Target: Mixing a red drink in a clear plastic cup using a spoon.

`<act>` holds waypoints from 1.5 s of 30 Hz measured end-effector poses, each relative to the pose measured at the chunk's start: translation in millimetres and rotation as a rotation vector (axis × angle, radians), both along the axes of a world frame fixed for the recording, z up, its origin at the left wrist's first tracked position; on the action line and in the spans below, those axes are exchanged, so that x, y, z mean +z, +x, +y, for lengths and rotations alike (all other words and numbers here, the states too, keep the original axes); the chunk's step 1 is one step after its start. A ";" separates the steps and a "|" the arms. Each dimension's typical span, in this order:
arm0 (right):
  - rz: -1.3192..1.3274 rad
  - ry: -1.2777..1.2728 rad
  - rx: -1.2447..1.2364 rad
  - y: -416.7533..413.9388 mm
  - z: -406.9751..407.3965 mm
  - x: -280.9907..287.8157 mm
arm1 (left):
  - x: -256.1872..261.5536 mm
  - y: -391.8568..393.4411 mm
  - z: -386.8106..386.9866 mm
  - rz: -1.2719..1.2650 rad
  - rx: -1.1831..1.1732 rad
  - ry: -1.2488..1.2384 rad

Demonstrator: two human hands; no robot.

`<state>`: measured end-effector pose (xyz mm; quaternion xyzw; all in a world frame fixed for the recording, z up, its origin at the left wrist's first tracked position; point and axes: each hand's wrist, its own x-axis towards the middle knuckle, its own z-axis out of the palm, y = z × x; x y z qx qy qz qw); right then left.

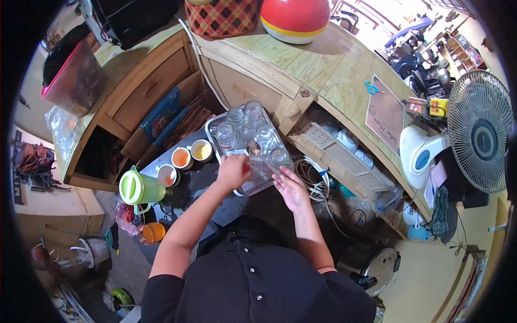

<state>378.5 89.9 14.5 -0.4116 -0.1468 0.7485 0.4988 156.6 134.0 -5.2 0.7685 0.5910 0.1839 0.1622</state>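
Observation:
A metal tray [270, 186] holds several clear glass mugs, among them one [278, 157] close to my right hand. My left hand [234, 171] is curled over the tray's near left part, with something small and red partly showing at its fingers; its grip is not clear. My right hand [291, 189] is palm up at the tray's near right edge, fingers spread. A spoon [253, 148] lies among the mugs. Left of the tray stand cups with yellow [201, 151], orange [181, 158] and reddish [168, 175] contents, beside a green lidded plastic pitcher [141, 187].
A glass of orange liquid [152, 233] and a plastic bag [128, 219] are at the lower left. Wooden counters [258, 48] curve around the far side. A white fan [478, 133] and scissors [373, 87] are at right. Coiled cable [317, 181] lies beyond the tray's right side.

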 end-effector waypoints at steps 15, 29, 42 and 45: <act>-0.205 0.071 0.580 -102.5 -19.7 -3.6 | -62.4 -111.0 -143.8 -1.373 0.863 -0.272; -0.432 0.101 0.739 -173.4 -47.3 -1.8 | -68.9 -148.9 -214.2 -0.614 0.503 -0.228; -0.470 0.054 0.543 -189.1 -64.6 0.4 | -0.3 -317.9 -242.8 -0.033 1.113 0.084; -0.481 0.075 0.549 -193.5 -68.4 2.8 | -27.4 -350.0 -250.7 0.146 0.901 -0.084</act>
